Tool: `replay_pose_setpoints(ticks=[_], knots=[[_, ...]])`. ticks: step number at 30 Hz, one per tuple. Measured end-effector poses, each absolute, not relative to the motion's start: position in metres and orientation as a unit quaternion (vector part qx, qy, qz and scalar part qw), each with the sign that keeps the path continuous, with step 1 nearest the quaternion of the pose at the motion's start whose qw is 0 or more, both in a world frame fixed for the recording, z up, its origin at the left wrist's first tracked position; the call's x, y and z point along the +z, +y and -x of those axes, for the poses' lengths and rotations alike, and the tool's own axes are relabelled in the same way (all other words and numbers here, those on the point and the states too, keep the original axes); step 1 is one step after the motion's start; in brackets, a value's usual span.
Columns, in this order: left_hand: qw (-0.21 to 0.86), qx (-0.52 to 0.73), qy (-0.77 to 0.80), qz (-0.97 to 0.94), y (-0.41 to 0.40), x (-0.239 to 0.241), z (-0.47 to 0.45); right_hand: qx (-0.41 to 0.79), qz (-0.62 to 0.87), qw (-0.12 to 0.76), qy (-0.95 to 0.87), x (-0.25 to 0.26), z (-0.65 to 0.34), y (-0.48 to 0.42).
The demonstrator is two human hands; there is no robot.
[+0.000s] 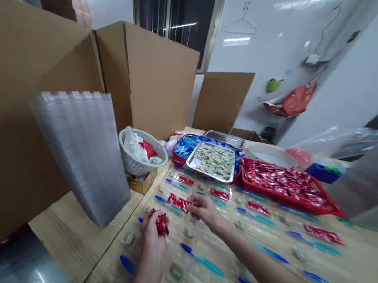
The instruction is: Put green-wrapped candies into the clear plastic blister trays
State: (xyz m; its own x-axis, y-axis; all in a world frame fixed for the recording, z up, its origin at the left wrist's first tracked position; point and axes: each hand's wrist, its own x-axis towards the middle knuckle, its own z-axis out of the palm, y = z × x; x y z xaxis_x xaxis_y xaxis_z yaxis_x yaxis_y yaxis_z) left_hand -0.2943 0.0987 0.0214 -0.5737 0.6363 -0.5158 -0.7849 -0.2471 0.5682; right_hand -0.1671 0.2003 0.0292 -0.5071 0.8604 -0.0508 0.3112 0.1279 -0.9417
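Wooden table [59, 231]: covers the lower view, with cardboard panels [162, 68] standing along its far side. Stack of clear plastic [86, 158]: tall, upright, left part of the table. Red tray [333, 208]: right of centre, heaped with red-and-white packets [286, 183]. Perforated basket [128, 159]: just right of the stack, bags inside. Metal tray [212, 175]: left of the red tray, holding small beige-green pieces [214, 160].

Left hand [153, 234]: fingers curled around a bunch of packets [162, 224]; exact count unclear. Right hand [204, 208]: thumb and fingers nearly together, pinching the near right end of a single packet [177, 202], which lies ahead of and between the hands, over the clear packaging.

Slender blue-and-teal items [203, 260]: spread in rows on the table. Small blocks [176, 272]: set among them, slightly blurred.
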Motion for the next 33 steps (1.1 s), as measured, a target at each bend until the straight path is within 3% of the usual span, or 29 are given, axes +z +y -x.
replay_pose_setpoints(ticks=[7,12,17,27,33], knots=[[0.498,0.779,0.365,0.109,0.091,0.026,0.294,0.418,0.518,0.254,-0.702,0.000,0.190,0.255],[0.528,0.772,0.341,0.099,0.083,0.029,0.291,0.313,0.508,0.267,-0.757,-0.007,0.183,0.247],[0.560,0.755,0.329,0.090,0.077,0.030,0.276,0.285,0.494,0.234,-0.788,-0.008,0.176,0.242],[0.574,0.738,0.347,0.071,0.062,0.032,0.271,0.326,0.493,0.239,-0.770,0.005,0.191,0.271],[0.581,0.729,0.362,0.020,0.069,0.028,0.262,0.456,0.408,0.190,-0.768,0.022,0.166,0.216]])
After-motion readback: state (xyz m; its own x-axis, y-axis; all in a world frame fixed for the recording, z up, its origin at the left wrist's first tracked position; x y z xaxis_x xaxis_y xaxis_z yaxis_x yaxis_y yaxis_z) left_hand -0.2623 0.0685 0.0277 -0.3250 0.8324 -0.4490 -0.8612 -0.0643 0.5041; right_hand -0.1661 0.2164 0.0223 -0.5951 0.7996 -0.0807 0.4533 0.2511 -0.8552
